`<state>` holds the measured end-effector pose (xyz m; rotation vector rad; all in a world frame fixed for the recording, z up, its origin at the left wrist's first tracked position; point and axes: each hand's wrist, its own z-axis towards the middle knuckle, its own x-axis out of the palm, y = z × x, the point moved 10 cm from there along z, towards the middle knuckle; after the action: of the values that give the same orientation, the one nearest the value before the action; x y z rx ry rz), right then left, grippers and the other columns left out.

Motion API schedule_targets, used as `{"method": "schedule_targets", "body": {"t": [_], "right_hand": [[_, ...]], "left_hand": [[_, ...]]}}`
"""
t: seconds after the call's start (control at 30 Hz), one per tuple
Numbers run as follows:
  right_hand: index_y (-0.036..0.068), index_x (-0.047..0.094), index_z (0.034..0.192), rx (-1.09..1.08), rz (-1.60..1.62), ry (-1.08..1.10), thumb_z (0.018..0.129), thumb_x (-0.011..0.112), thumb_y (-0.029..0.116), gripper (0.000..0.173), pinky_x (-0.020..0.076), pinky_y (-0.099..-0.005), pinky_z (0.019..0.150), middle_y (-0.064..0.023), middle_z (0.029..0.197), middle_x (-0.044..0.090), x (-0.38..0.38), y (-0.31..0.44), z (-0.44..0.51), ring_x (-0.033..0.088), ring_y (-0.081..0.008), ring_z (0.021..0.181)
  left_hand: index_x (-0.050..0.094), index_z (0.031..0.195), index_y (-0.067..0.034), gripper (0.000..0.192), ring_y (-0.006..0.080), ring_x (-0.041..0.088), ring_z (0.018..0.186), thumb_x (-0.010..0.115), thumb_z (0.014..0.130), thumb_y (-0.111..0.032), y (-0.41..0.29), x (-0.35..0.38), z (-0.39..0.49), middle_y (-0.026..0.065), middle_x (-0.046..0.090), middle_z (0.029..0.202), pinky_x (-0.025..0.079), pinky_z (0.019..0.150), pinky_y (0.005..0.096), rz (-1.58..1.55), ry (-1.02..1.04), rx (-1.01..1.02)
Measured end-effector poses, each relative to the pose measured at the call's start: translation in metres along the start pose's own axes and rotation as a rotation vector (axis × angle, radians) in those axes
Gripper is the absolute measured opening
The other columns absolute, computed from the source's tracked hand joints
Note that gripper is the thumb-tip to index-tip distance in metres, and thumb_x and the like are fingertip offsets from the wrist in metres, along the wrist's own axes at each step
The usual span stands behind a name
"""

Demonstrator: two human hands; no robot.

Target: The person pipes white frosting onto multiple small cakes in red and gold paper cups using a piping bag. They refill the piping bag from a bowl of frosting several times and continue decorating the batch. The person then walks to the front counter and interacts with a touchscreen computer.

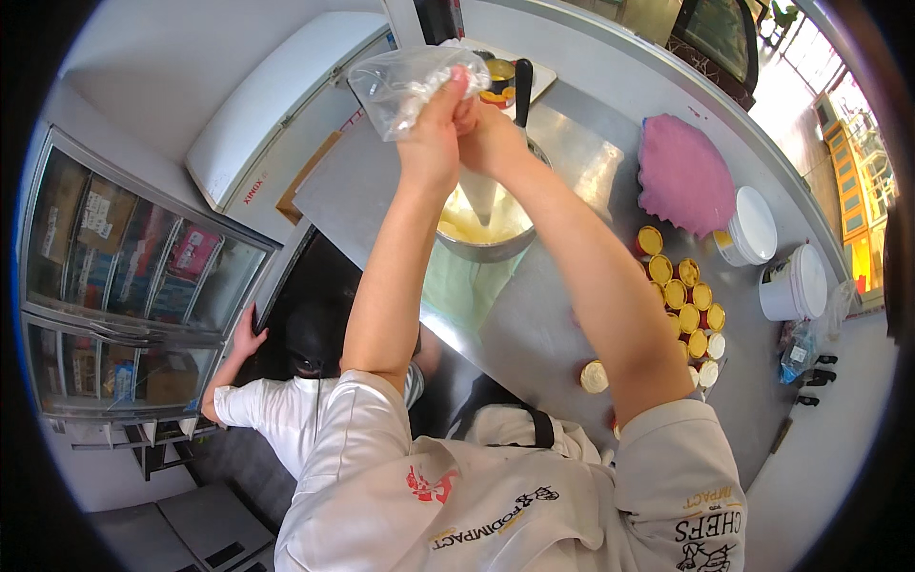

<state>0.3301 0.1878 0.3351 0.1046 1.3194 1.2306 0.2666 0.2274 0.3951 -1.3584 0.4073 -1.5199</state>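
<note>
My left hand [434,129] and my right hand [492,136] are together, both closed around the gathered upper part of a clear plastic piping bag [386,86]. Its loose top fans out beyond my left thumb. Below my hands the bag's filled cone [480,196] points down into a metal mixing bowl [480,252], over pale yellow cream [457,222]. Whether the tip touches the cream, I cannot tell. A black-handled utensil [524,89] leans up from behind the bowl, its lower end hidden. Under the bowl's near side lies a pale green cloth [465,289].
Several gold-rimmed cups [675,294] stand right on the steel table [532,336]; a few hold whitish cream. One cream-topped cup [594,377] sits apart. Beyond are a pink cloth [686,175], white buckets [804,282] and knives [822,375]. A person [279,407] bends at left, beside a glass-door fridge [143,250].
</note>
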Motion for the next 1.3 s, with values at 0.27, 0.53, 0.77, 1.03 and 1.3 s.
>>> {"method": "schedule_targets", "body": {"t": [0.27, 0.53, 0.77, 1.03, 1.3], "right_hand": [[0.005, 0.065, 0.08, 0.092, 0.016, 0.096, 0.073, 0.058, 0.026, 0.023, 0.0504, -0.0426, 0.074, -0.0173, 0.087, 0.067, 0.045, -0.039, -0.023, 0.063, -0.0363, 0.086], [0.003, 0.061, 0.101, 0.046, -0.035, 0.191, 0.078, 0.056, 0.03, 0.035, 0.0484, -0.0412, 0.079, -0.0208, 0.096, 0.065, 0.037, -0.04, -0.003, 0.061, -0.0382, 0.091], [0.003, 0.055, 0.114, -0.202, 0.303, -0.467, 0.079, 0.067, 0.036, 0.05, 0.042, -0.0397, 0.091, -0.0178, 0.113, 0.06, -0.03, 0.008, -0.033, 0.056, -0.032, 0.108], [0.001, 0.059, 0.109, -0.197, 0.2, -0.738, 0.087, 0.059, 0.029, 0.035, 0.0449, -0.031, 0.077, -0.0061, 0.093, 0.062, -0.054, 0.025, -0.078, 0.055, -0.017, 0.084], [0.0, 0.066, 0.094, 0.212, 0.969, -0.365, 0.093, 0.049, 0.027, 0.032, 0.0465, -0.0253, 0.068, -0.0051, 0.079, 0.065, -0.047, -0.033, -0.034, 0.058, -0.0122, 0.069]], "left_hand": [[0.042, 0.06, -0.01, 0.032, 0.0081, 0.026, 0.046, 0.055, 0.088, -0.01, 0.034, -0.03, -0.034, -0.0042, 0.032, 0.052, 0.019, 0.046, 0.0269, 0.046, -0.372, -0.142], [0.052, 0.074, -0.008, 0.019, 0.0077, 0.037, 0.055, 0.054, 0.091, -0.017, 0.0, -0.008, -0.004, -0.0035, 0.042, 0.061, 0.027, 0.048, 0.0251, 0.445, -0.111, 0.027], [0.057, 0.094, -0.004, 0.018, 0.0113, 0.05, 0.07, 0.052, 0.094, -0.022, -0.034, 0.044, -0.001, 0.0015, 0.055, 0.078, 0.04, 0.061, 0.0264, 0.937, -0.079, 0.725], [0.055, 0.095, -0.004, 0.019, 0.0155, 0.052, 0.075, 0.049, 0.095, -0.022, -0.003, 0.06, -0.057, 0.0048, 0.056, 0.082, 0.042, 0.074, 0.0299, 0.803, -0.093, 0.592], [0.053, 0.09, -0.004, 0.024, 0.0174, 0.052, 0.082, 0.05, 0.096, -0.026, -0.003, -0.012, -0.013, 0.0077, 0.056, 0.088, 0.044, 0.081, 0.0333, -0.145, -0.031, 0.152]]}}
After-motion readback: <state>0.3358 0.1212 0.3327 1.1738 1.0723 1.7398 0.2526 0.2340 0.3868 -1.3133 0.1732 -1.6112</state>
